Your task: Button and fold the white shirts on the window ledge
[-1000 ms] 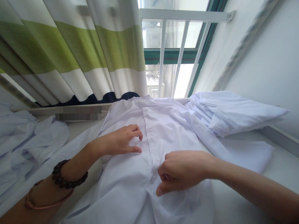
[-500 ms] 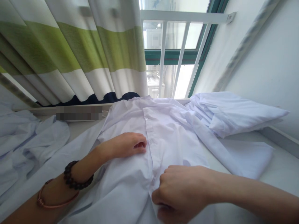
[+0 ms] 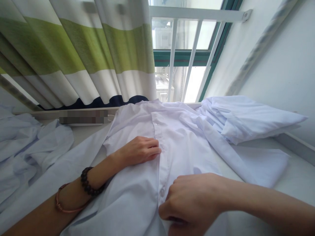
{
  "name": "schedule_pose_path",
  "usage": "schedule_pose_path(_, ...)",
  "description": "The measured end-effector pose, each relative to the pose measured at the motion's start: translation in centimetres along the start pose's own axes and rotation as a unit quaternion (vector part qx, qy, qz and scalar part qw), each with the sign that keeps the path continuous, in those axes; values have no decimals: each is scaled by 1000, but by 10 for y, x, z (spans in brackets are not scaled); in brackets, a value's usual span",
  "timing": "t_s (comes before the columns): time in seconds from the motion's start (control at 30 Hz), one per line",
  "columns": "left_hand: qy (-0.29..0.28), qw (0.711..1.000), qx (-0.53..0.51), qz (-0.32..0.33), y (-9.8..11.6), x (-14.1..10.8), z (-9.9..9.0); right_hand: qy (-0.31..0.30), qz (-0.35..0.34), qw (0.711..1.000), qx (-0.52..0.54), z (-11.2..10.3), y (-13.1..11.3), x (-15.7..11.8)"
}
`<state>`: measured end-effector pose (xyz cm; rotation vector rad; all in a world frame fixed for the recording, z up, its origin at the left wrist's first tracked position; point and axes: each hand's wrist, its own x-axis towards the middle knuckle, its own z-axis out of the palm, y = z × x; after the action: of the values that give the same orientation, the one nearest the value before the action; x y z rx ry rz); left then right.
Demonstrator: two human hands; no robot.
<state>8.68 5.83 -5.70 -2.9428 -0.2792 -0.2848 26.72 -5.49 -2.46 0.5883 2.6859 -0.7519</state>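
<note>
A white buttoned garment point(image 3: 182, 131) lies spread out, front side up, its button strip running down the middle. My left hand point(image 3: 140, 150), with a dark bead bracelet and a copper-coloured band on the arm, rests on it with fingers bent together at the strip's left edge, pinching the cloth there. Nearer to me, my right hand point(image 3: 192, 203) is closed at the lower part of the strip, beside a button point(image 3: 162, 192). Its fingertips are hidden beneath the hand, where they meet the cloth.
Folded white cloth point(image 3: 256, 118) lies at the right, by the wall. Rumpled white cloth point(image 3: 17, 144) is piled at the left. Behind are a green and white curtain point(image 3: 86, 49), a white window railing point(image 3: 197, 13) and a blurred-out strip-shaped object point(image 3: 83, 118).
My left hand has moved slightly right onto the strip's edge, and its fingers have closed down on the cloth. A button now shows beside my right hand, which has barely moved.
</note>
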Motion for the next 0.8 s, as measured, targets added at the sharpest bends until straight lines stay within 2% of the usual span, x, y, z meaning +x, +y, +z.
schedule_pose_path(0.17,-25,999,-40,-2,-1,-1,-4,20,-22,1000,9,1,2,0)
schedule_pose_path(0.37,14,999,9,31,1,-1,5,23,-30,999,-1,1,2,0)
schedule_pose_path(0.53,43,999,20,14,-4,-3,-7,30,-38,999,-13,2,2,1)
schedule_pose_path(0.6,19,1000,-8,0,-6,-4,-15,25,-41,999,-17,4,2,3)
schedule_pose_path(0.73,-81,987,-135,-41,-7,-6,-23,1,-46,999,25,2,5,-1)
schedule_pose_path(0.8,-69,980,-174,-74,-10,-6,-19,38,-29,997,64,-7,14,-9)
